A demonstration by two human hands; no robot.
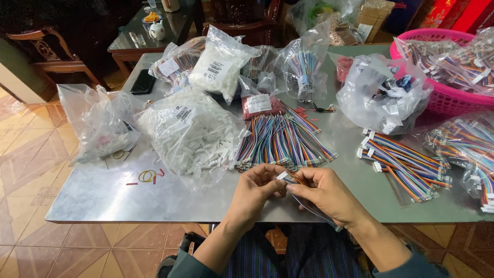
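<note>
The left hand [256, 186] and right hand [326, 191] meet at the near edge of the metal counter [98, 195], fingertips pinched together. The left grip is closed on a small white connector [282, 175]; the right grip is closed on a thin multicoloured wire strip [297, 179] that joins the connector and trails down under the right palm past the counter edge.

Just beyond both grips lies a loose heap of rainbow ribbon wires [282, 141], fanned toward the hands. Beyond the left grip and to its left sits an open clear bag of white plastic connectors [193, 135], some spilling out toward the hands; further left are yellow rubber bands [147, 176] and a crumpled empty clear bag [98, 121]. To the right of the right grip lie bundled ribbon cables with white ends [404, 164], and more bagged bundles at the counter's right edge [471, 144].

Farther off stand a sealed bag of white parts [220, 64], a bag of red pieces [261, 105], a puffed clear bag [383, 92], a pink basket [455, 100] of bagged cables and a black phone [143, 82].
</note>
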